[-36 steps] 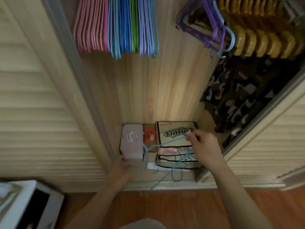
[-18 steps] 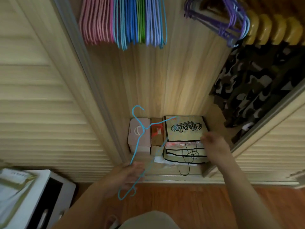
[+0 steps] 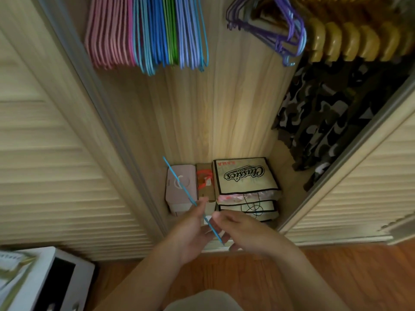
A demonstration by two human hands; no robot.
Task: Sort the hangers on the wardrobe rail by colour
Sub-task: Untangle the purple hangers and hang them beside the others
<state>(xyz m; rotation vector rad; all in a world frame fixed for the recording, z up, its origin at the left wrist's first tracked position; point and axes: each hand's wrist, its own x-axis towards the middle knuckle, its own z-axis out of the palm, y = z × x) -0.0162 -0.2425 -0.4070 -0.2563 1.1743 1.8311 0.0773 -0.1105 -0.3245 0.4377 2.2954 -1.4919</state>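
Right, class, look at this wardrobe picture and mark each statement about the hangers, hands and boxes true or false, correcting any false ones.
1. The left hand holds a light blue hanger. True.
2. The pink hangers hang at the right end of the rail. False: they hang at the left end.
3. A camouflage garment hangs at the right. True.
4. The printed bag lies on top of the pink box. False: it lies to the right of it, a brown box between.

Flat beige bag [image 3: 244, 176] on wardrobe floor: black script logo "Classics", seen upside down. Small red letters along its far edge, too blurred to read. No other legible text.
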